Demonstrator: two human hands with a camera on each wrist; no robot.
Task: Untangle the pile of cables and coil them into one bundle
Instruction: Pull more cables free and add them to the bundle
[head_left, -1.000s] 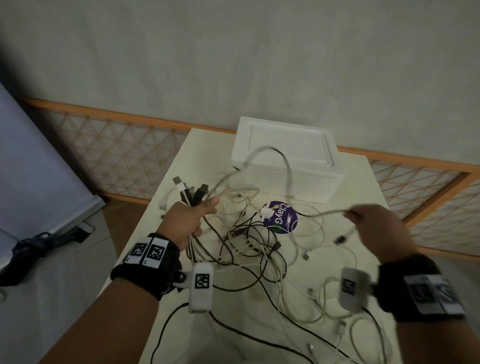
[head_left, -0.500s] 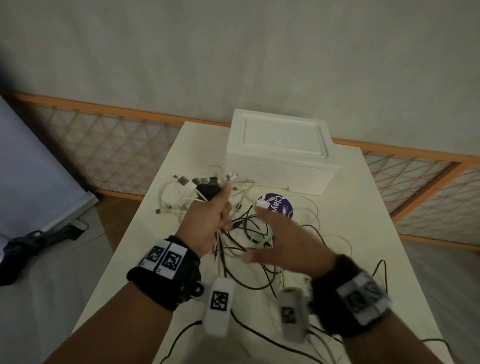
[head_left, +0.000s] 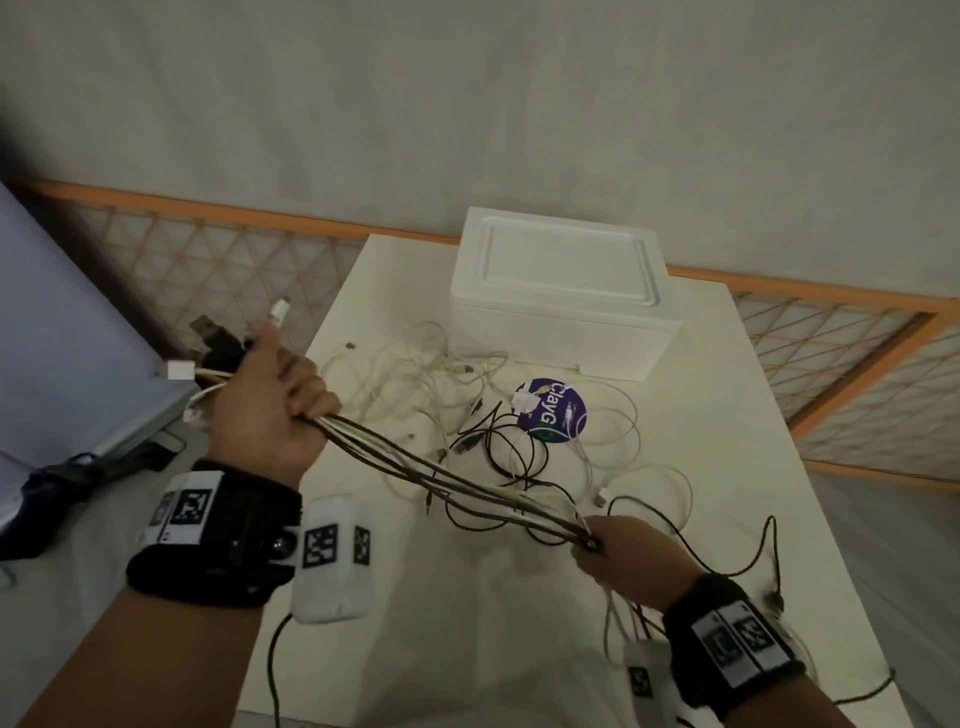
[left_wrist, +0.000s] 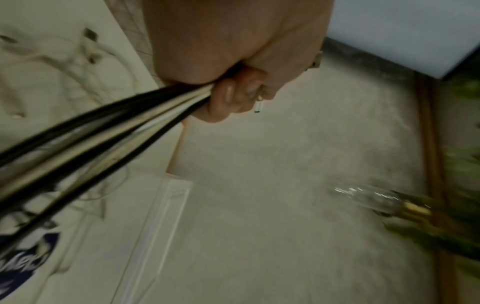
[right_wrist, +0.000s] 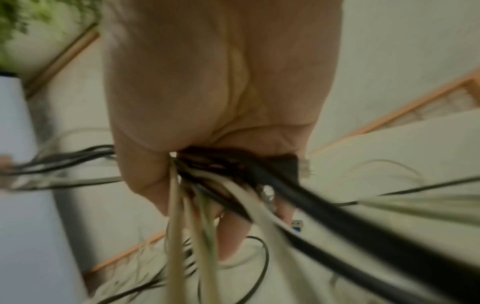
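Note:
Several black and white cables (head_left: 452, 480) run taut between my two hands above the white table (head_left: 737, 467). My left hand (head_left: 270, 400) is raised past the table's left edge and grips their plug ends (head_left: 218, 343) in a fist. My right hand (head_left: 618, 556) grips the same strands (right_wrist: 233, 181) lower down, near the front right. In the left wrist view the cables (left_wrist: 103, 131) leave my curled fingers (left_wrist: 228, 98) toward the lower left. A loose tangle of cables (head_left: 467, 410) still lies on the table beyond the stretched strands.
A white foam box (head_left: 561, 291) stands at the table's far end. A round purple sticker (head_left: 550, 410) lies under the tangle. An orange lattice fence (head_left: 841, 353) runs behind the table. Dark fabric (head_left: 67, 478) lies on the floor at left.
My left hand has lifted leftward with the plug ends. My right hand, reaching open half a second ago, now grips the strands and has slid down them toward the front right, pulling them straight.

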